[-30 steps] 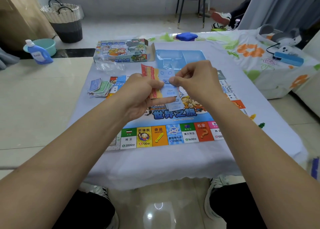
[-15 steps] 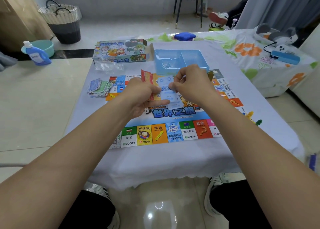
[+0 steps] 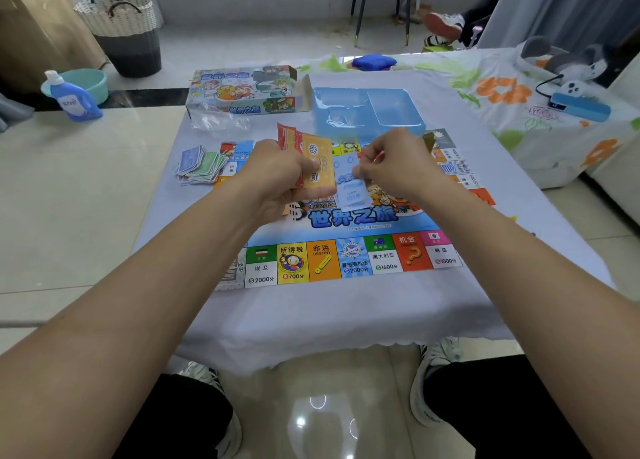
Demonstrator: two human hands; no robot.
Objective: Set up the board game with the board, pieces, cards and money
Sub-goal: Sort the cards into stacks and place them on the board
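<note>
The money is being sorted. The left hand (image 3: 277, 178) grips a stack of play money (image 3: 313, 162); the right hand (image 3: 394, 171) pinches one blue bill (image 3: 351, 188). Next, lay it on the game board (image 3: 346, 247).

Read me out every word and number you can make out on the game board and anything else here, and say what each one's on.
"世界之旅": middle of the game board.
"埃及 2000分", "所得税 700分", "命运 DESTINY", "2000分", "1600分", "机会", "1000分": board's near row.
"世界之旅": side of the game box.
Too blurred to read: the blue note in the right hand, the orange notes in the left hand, the card pile, the detergent bottle.
</note>
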